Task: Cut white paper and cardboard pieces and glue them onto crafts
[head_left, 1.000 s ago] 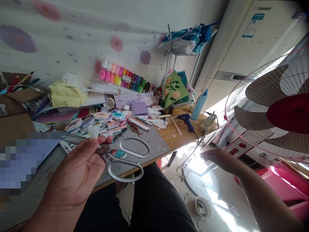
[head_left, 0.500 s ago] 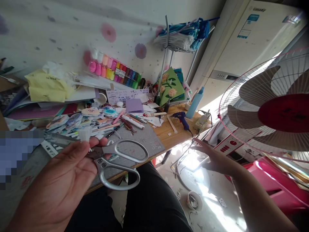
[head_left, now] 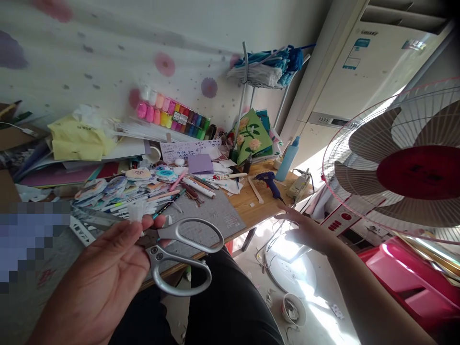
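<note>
My left hand is closed around the blade end of silver-handled scissors, whose two loops point right, slightly apart. A small white, see-through piece is pinched between thumb and fingers of the same hand. At the right, my right hand reaches out with fingers extended and nothing visible in them. Its fingertips are close to the cord end of a blue hot glue gun, which lies on the wooden table. I cannot tell whether they touch the cord.
Markers, paper cutouts and a purple paper square crowd the grey cutting mat. Behind the glue gun are a blue bottle and a power strip. A caged fan stands right, a waste-filled cup on the floor.
My right hand has moved a little left, nearer the glue gun. The whole view has shifted slightly, while my left hand keeps hold of the scissors and white piece.
</note>
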`<state>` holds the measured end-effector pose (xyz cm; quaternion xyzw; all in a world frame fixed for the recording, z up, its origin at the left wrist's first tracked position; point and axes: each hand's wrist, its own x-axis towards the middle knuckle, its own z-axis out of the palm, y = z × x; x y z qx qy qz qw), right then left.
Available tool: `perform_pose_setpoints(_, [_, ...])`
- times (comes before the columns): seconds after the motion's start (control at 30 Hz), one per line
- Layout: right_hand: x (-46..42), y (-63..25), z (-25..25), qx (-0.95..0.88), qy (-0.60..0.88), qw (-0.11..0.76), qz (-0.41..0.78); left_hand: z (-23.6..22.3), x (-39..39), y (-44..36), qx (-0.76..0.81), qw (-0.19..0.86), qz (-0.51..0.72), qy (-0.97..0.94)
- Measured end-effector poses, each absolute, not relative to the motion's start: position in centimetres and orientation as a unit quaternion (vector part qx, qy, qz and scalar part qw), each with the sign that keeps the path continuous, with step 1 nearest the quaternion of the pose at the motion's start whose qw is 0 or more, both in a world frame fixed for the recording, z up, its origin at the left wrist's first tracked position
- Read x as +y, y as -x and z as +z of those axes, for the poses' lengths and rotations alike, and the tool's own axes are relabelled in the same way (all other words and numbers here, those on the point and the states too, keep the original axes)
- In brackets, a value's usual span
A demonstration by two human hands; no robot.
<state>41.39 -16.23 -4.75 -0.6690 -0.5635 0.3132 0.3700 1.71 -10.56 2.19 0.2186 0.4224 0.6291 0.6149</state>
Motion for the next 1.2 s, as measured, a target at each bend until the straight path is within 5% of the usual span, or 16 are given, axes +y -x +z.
perform_pose_setpoints(0.63, [-7.2,-38.3,0.5,-0.643,0.633,0.336,0.269,1.2,-10.2,-1.2,0.405,0.631,0.610,-0.257])
perform_pose_setpoints(1.03, [-7.3,-35.7,11.0,-0.605,0.655,0.444,0.093,1.7,-10.1,-1.7,0.405,0.622,0.622,-0.251])
perform_pose_setpoints(1.2, [-11.2,-32.5,13.7,-0.684,0.454,0.565,0.082,2.5,-10.6,-2.7,0.396,0.651,0.603,-0.237])
